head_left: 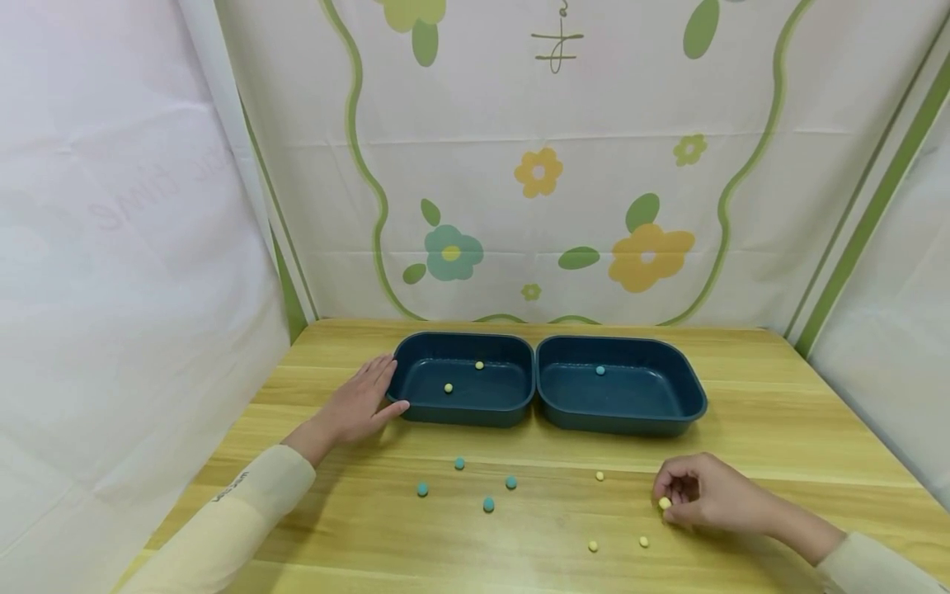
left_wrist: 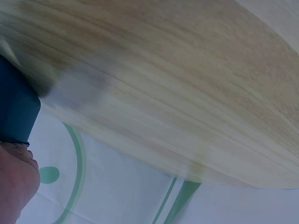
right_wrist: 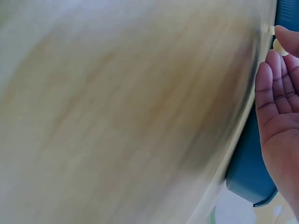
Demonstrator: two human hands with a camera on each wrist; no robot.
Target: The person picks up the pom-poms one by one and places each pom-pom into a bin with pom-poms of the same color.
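My right hand (head_left: 716,495) pinches a small yellow ball (head_left: 664,503) between thumb and fingers, just above the table; the right wrist view shows the same ball (right_wrist: 279,47) at the fingertips. Two more yellow balls (head_left: 643,542) (head_left: 593,546) and a third (head_left: 599,476) lie to its left. My left hand (head_left: 359,404) rests with straight fingers against the left end of the left blue tray (head_left: 460,417), thumb at its front rim. Inside that tray are two yellow balls (head_left: 449,388). The right blue tray (head_left: 616,423) holds one blue ball (head_left: 600,370).
Several blue balls (head_left: 488,504) lie on the wooden table (head_left: 356,528) in front of the left tray. Both trays stand side by side towards the back. A printed cloth (head_left: 475,165) hangs behind the table, with white cloth (head_left: 134,247) at the sides.
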